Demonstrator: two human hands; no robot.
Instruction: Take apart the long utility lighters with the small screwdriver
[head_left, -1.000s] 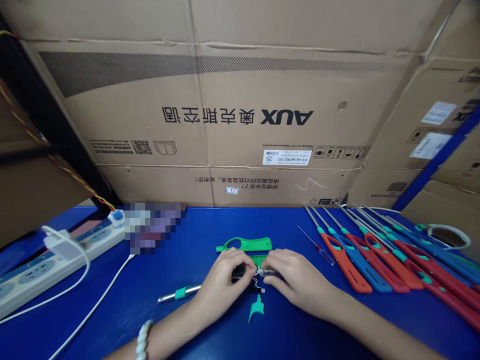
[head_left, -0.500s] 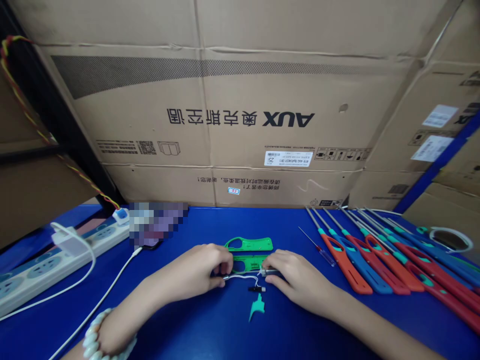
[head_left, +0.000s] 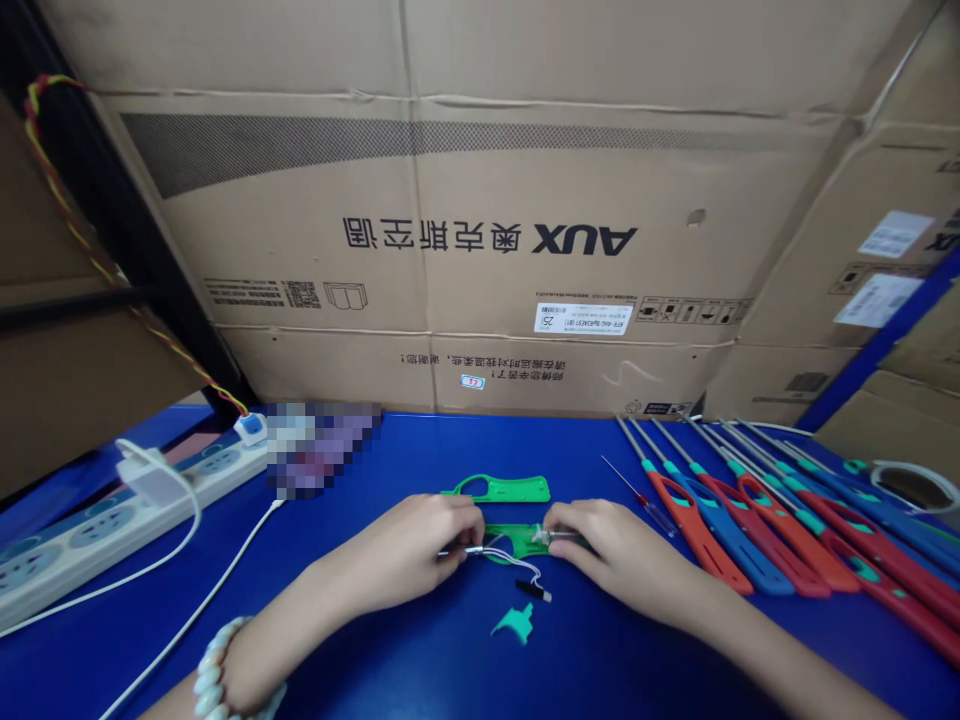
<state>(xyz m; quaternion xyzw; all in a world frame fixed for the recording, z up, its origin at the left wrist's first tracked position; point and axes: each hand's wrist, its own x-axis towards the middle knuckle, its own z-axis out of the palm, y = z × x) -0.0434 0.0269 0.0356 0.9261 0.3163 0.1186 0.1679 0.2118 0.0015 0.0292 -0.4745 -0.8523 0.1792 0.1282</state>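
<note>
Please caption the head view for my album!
Left grip holding a wired rod, right grip a small part, near green handle halves, a teal piece and colourful lighters.

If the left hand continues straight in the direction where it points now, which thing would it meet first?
From the left hand, most likely the nearer green handle half, just to its right; the height between them is hard to judge.

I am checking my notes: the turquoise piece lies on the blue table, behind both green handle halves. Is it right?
"Behind" is wrong: the head view shows the turquoise piece on the blue table, in front of both green handle halves, nearer the person.
</note>
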